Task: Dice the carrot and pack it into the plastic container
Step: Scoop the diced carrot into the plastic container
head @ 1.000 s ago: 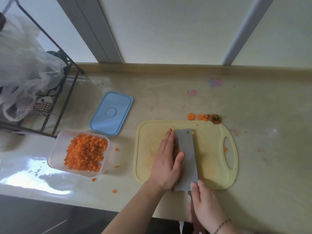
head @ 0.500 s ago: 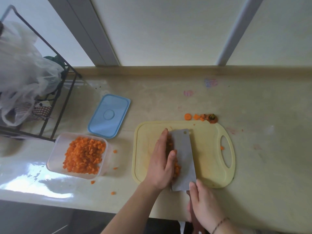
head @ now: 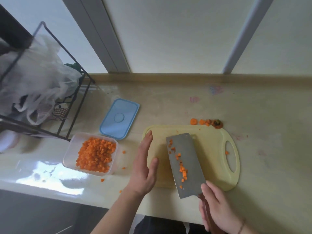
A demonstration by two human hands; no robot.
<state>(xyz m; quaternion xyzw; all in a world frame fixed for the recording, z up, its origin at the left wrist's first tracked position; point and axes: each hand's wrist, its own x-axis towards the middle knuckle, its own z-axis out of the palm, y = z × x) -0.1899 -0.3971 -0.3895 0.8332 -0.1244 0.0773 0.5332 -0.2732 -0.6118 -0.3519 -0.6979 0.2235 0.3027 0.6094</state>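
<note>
A cleaver (head: 187, 166) lies flat above the yellow cutting board (head: 214, 146), with a line of diced carrot (head: 182, 169) on its blade. My right hand (head: 217, 211) grips its handle at the near edge of the counter. My left hand (head: 143, 166) stands on edge with straight fingers, left of the blade and apart from it, over the board's left side. The clear plastic container (head: 70, 152), holding a heap of diced carrot (head: 96, 154), sits left of the board.
A blue lid (head: 119, 119) lies behind the container. Carrot ends and slices (head: 207, 123) rest past the board's far edge. Loose dice are scattered on the counter. A black wire rack (head: 70, 105) with plastic bags stands at the left.
My left hand has come off the blade and moved left. The cleaver has lifted and tilted flat, carrying carrot dice that were pushed onto it.
</note>
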